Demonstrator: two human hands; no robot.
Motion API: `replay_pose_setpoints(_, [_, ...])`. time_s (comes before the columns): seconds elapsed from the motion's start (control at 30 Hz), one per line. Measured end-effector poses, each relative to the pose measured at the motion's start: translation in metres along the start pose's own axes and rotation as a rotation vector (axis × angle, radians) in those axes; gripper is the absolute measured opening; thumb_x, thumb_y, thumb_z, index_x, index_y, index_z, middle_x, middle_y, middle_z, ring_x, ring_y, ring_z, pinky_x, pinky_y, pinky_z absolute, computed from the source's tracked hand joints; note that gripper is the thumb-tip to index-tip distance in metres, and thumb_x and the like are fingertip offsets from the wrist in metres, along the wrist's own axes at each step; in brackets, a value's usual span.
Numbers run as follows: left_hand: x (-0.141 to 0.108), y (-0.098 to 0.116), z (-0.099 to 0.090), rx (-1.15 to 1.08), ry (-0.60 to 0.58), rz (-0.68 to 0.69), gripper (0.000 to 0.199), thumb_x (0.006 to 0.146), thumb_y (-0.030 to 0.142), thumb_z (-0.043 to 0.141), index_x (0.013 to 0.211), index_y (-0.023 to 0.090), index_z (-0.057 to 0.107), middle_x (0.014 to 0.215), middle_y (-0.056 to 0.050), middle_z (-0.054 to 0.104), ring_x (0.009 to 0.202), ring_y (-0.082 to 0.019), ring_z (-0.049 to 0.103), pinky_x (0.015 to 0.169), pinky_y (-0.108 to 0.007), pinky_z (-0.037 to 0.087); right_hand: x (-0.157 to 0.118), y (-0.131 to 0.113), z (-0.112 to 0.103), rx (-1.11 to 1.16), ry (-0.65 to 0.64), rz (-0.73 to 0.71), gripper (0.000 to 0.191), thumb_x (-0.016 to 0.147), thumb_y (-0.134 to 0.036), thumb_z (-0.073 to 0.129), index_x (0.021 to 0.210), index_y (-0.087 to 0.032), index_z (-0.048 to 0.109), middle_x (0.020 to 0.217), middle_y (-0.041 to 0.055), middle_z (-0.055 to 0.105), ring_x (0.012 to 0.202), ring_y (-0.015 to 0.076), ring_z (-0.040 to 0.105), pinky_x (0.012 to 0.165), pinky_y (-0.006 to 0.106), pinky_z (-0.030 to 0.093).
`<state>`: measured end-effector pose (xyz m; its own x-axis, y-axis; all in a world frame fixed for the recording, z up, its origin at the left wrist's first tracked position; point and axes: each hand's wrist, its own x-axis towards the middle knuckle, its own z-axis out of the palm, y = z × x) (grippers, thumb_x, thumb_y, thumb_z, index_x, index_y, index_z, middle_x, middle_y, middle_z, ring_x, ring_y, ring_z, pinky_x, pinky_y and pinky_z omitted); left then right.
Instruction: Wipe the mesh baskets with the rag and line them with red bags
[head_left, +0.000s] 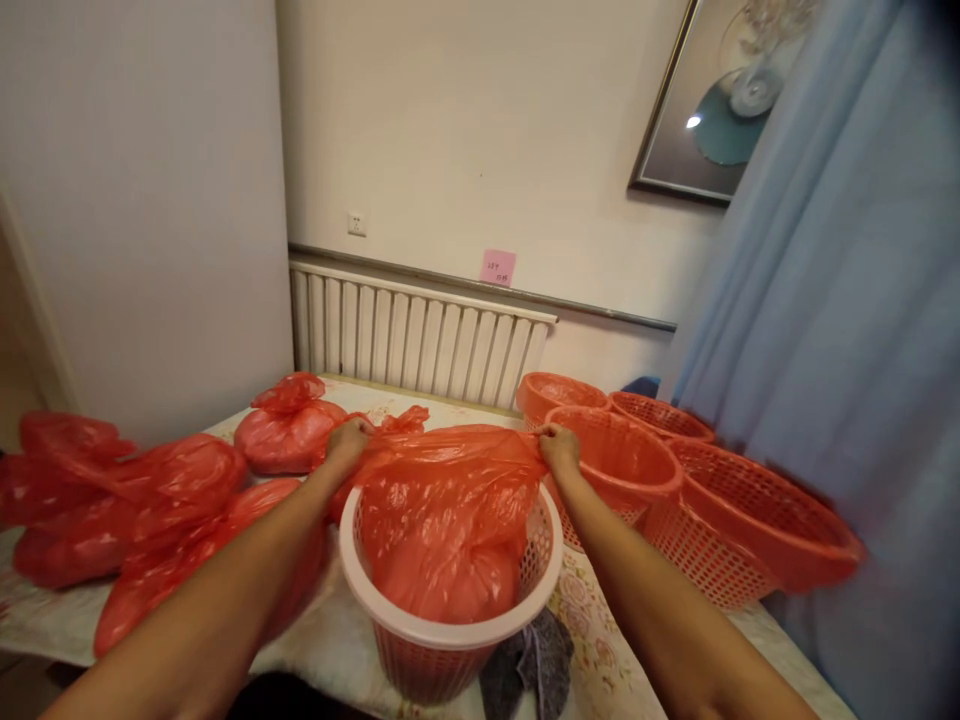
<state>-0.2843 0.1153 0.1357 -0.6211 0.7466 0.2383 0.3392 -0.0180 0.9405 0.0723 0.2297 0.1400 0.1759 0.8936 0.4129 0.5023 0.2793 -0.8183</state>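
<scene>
A red plastic bag [450,540] with something bulky in its lower part sits inside a white perforated basket [450,632]. My left hand [349,445] is closed on the left end of the bag's top edge. The right end of that edge is gripped by my right hand [559,449], also closed. Between my hands the bag's mouth is stretched wide, above the basket's far rim. What is in the bag cannot be made out through the plastic.
Several filled red bags [289,430] lie at the left. Several red perforated baskets [750,510] stand at the right, near a blue curtain [840,330]. A grey cloth [536,665] touches the white basket's base. A radiator [420,335] is behind the table [600,640].
</scene>
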Motion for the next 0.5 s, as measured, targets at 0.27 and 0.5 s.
replay_pose_setpoints(0.27, [0.014,0.036,-0.002,0.123,0.163,0.161,0.015,0.072,0.015,0.052,0.083,0.02,0.062,0.067,0.001,0.06,0.062,-0.017,0.058,0.066,-0.028,0.042,0.016,-0.03,-0.02,0.047,0.206,-0.137,0.029,0.072,-0.027,0.045,0.083,-0.02,0.07,0.093,0.0071,0.072,0.092,0.0225,0.061,0.089,0.034,0.041])
replay_pose_setpoints(0.5, [-0.004,0.055,-0.025,0.043,0.07,0.218,0.014,0.072,0.022,0.053,0.084,0.02,0.058,0.069,0.003,0.056,0.053,-0.012,0.054,0.052,-0.023,0.044,0.016,-0.029,-0.058,0.165,0.114,-0.185,0.035,0.067,-0.034,0.052,0.091,-0.016,0.07,0.085,0.0066,0.07,0.078,0.0201,0.061,0.073,0.031,0.047])
